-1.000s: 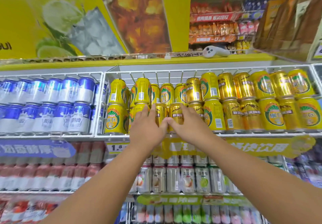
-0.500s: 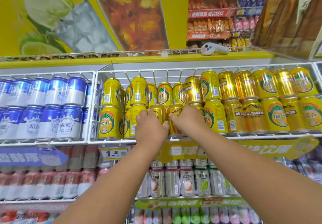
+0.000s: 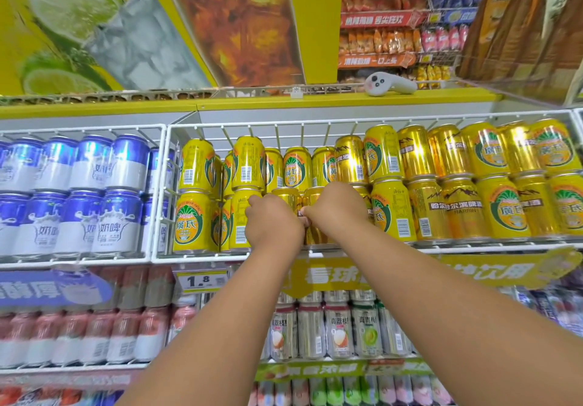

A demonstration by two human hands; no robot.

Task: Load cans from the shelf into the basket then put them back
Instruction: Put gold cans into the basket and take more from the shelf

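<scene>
Crowding both hands (image 3: pixel 303 219) — yellow cans (image 3: pixel 391 210), blue cans (image 3: pixel 120 219) leftward.

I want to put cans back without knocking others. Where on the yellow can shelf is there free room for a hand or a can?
Free room lies above the top row of yellow cans, under the white wire rack. The top cans behind the hands also sit further back, leaving a pocket there. Elsewhere cans stand tightly packed. The left hand and right hand fill the lower middle.
</scene>
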